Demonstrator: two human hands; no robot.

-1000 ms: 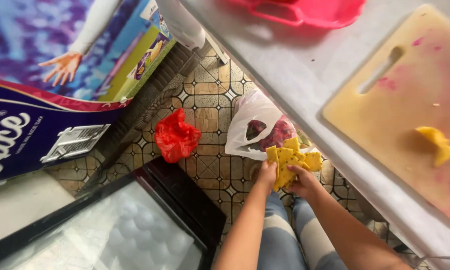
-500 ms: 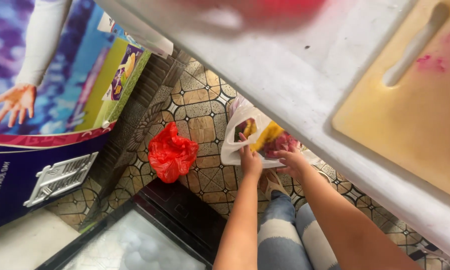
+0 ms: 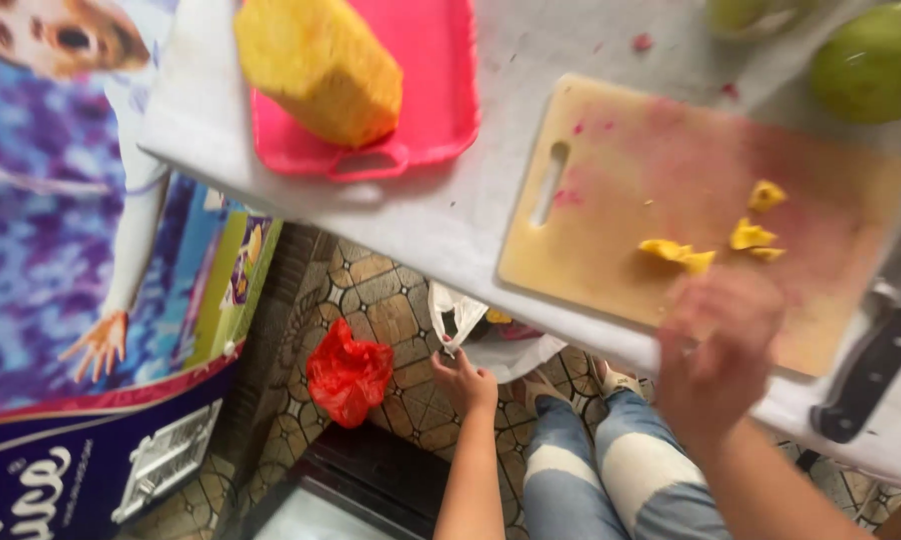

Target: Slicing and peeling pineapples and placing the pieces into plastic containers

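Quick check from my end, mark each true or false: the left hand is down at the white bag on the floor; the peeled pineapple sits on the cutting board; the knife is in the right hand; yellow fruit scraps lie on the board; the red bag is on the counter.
1. The left hand is down at the white plastic bag on the floor. True.
2. The peeled pineapple sits on the cutting board. False: it sits on the pink tray.
3. The knife is in the right hand. False: it lies on the counter, apart from that hand.
4. Yellow fruit scraps lie on the board. True.
5. The red bag is on the counter. False: it lies on the tiled floor.
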